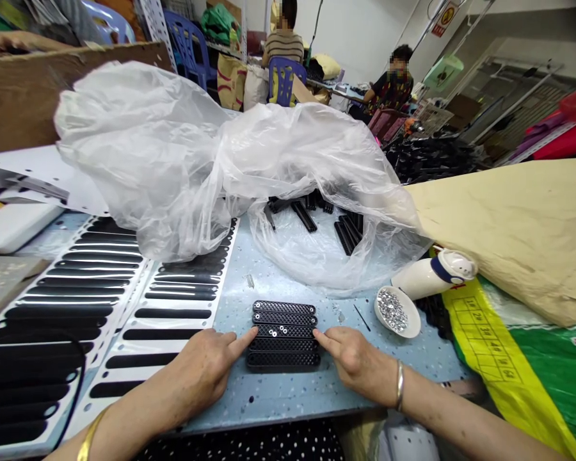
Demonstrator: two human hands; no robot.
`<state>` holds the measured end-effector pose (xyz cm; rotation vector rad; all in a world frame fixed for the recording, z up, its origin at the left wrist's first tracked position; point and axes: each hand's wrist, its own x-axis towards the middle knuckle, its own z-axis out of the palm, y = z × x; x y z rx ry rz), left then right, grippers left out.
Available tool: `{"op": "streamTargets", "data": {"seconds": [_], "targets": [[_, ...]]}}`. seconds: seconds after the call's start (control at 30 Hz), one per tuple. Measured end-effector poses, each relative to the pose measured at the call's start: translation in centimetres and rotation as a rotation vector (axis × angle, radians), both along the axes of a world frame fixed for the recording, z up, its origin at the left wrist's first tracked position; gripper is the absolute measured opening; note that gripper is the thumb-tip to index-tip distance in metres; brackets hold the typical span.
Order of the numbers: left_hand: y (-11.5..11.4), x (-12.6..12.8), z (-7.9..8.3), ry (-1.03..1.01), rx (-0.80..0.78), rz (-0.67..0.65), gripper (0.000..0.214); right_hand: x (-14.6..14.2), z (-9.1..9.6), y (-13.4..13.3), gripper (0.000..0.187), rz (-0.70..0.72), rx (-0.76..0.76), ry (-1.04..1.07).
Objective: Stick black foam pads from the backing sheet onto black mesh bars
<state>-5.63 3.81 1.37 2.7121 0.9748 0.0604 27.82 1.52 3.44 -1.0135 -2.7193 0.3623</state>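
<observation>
Several black textured plastic bars [283, 344] lie side by side in a block on the blue speckled table. The two farthest bars have a small metal ring or nut at each end. A few loose small metal nuts [274, 333] rest on the middle of the third bar. My left hand [208, 362] has its index finger stretched out, the tip touching that bar's left end. At the bar's right end, the extended index finger of my right hand [352, 355] touches it. The other fingers of both hands are curled, and neither hand grips a bar. What lies under the fingertips is hidden.
A white bowl of small metal pieces [415, 320] and a white bottle [432, 274] stand at right, near a thin black rod [362, 317]. Black-strip sheets [173, 314] cover the left. Behind, a clear plastic bag [307, 147] holds more black bars. People sit farther back.
</observation>
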Motion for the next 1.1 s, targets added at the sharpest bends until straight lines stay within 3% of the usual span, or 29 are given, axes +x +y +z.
{"op": "streamTargets", "data": {"seconds": [0.13, 0.23, 0.43, 0.63, 0.77, 0.87, 1.1], "targets": [[0.0, 0.0, 0.0, -0.004, 0.017, 0.011, 0.073, -0.1, -0.3, 0.1, 0.049, -0.059, -0.076, 0.166], [-0.1, 0.1, -0.1, -0.013, 0.018, 0.008, 0.074, -0.2, 0.0, 0.2, 0.045, -0.073, -0.085, 0.168], [0.0, 0.4, 0.2, 0.052, -0.016, 0.01, 0.073, -0.5, 1.6, 0.6, 0.046, 0.104, 0.109, -0.151], [0.3, 0.4, 0.6, 0.062, 0.008, -0.008, 0.075, -1.0, 3.9, 2.1, 0.039, 0.316, 0.202, -0.5], [0.1, 0.6, 0.7, 0.093, -0.005, -0.008, 0.07, -0.9, 4.0, 2.2, 0.039, 0.327, 0.224, -0.594], [0.0, 0.7, 0.7, 0.106, -0.008, -0.001, 0.07, -0.6, 3.1, 1.5, 0.047, 0.266, 0.196, -0.508], [-0.2, 0.4, 0.0, 0.008, 0.034, 0.005, 0.073, -0.3, -0.7, -0.1, 0.052, 0.006, 0.014, 0.106]]}}
